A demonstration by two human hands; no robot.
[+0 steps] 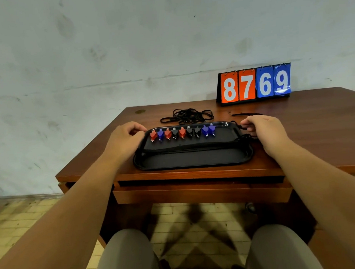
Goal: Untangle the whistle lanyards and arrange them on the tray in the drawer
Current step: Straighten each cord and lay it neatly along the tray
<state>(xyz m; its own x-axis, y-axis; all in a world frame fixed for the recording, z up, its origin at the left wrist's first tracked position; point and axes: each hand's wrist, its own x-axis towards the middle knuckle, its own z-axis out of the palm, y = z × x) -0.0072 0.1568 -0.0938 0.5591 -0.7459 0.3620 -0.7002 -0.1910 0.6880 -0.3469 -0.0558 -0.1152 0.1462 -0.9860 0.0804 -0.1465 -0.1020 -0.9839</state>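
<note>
At the bottom of the frame my knees sit under a wooden desk (307,115) whose drawer (202,191) is just below the desktop. In the middle, a black tray (192,159) rests on the desktop with nine red, blue and black whistles (182,132) lined along its far edge; my left hand (125,140) curls its fingers around the tray's left end, my right hand (263,129) around the right end, touching a black cord there. Beyond lies a loose pile of black lanyards (189,115), and at upper right a flip scoreboard (255,84) reads 8769.
</note>
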